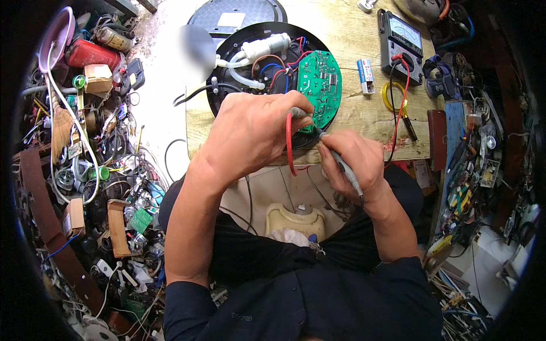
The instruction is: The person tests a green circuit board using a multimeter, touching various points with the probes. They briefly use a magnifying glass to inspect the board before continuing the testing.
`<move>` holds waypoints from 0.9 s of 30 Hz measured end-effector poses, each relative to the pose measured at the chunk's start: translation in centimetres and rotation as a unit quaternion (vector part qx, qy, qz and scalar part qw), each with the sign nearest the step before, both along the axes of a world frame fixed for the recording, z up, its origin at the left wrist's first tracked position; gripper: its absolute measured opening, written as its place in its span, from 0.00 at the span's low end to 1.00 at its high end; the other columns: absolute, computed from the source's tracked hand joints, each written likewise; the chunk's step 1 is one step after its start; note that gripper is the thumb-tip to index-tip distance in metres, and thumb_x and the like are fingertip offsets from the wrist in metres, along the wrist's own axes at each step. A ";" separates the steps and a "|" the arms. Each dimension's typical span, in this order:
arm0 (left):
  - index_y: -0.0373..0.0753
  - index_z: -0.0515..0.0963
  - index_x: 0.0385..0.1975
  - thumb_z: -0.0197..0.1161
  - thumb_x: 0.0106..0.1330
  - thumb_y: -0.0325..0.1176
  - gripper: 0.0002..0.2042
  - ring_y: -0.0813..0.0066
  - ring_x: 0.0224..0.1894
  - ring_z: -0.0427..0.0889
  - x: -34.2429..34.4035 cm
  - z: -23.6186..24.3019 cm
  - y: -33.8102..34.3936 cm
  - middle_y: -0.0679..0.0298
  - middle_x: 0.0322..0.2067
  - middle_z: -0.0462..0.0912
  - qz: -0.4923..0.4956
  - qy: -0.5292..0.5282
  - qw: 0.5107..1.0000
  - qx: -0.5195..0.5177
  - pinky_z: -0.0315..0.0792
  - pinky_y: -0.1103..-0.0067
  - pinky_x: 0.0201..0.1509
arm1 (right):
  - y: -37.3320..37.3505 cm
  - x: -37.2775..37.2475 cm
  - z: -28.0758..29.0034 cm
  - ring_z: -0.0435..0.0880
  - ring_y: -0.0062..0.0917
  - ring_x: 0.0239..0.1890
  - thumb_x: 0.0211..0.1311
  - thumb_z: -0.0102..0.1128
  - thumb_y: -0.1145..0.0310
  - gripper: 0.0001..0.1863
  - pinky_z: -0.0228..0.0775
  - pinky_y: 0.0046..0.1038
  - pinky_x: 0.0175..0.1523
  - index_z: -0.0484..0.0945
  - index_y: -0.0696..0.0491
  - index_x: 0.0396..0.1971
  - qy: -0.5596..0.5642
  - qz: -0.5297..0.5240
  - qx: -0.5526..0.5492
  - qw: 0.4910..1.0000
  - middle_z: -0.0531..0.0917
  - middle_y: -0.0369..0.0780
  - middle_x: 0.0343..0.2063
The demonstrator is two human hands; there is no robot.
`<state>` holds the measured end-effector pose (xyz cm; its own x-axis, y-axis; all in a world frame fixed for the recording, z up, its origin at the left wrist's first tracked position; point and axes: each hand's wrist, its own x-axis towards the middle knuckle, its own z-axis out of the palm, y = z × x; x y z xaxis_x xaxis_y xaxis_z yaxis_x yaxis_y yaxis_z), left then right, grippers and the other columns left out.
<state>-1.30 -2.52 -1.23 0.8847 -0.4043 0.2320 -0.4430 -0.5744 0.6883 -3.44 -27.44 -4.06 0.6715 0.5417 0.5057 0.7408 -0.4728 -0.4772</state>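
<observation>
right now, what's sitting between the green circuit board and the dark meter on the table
In the head view, a small blue, white and red box lies on the tabletop between the green circuit board and the dark meter.

On the table (364, 122) before you, the circuit board (319, 79) lies on the right of the base (313, 42); farther right sit the small box (365, 77), then the multimeter (401, 48).
</observation>
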 end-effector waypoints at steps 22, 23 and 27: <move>0.42 0.85 0.42 0.76 0.70 0.32 0.07 0.53 0.33 0.92 -0.1 -0.2 0.1 0.56 0.32 0.91 0.006 -0.005 1.000 0.002 0.82 0.66 0.36 | 1.0 -0.2 -0.5 0.89 0.36 0.28 0.58 0.79 0.77 0.19 0.79 0.35 0.30 0.82 0.58 0.48 -0.046 -0.001 -0.029 0.999 0.87 0.44 0.33; 0.42 0.85 0.42 0.76 0.70 0.32 0.07 0.53 0.33 0.92 -0.1 -0.3 0.1 0.56 0.32 0.91 0.007 -0.006 1.000 0.003 0.82 0.66 0.36 | 1.0 -0.2 -0.5 0.89 0.36 0.28 0.58 0.79 0.77 0.19 0.79 0.35 0.30 0.82 0.58 0.48 -0.044 -0.001 -0.031 0.999 0.87 0.44 0.34; 0.42 0.85 0.42 0.76 0.70 0.32 0.07 0.53 0.33 0.92 -0.1 -0.4 0.2 0.56 0.33 0.91 0.005 -0.003 1.000 0.007 0.83 0.66 0.36 | 1.1 -0.3 -0.5 0.88 0.36 0.27 0.58 0.78 0.77 0.19 0.79 0.35 0.30 0.82 0.57 0.48 -0.042 -0.005 -0.034 0.999 0.87 0.43 0.33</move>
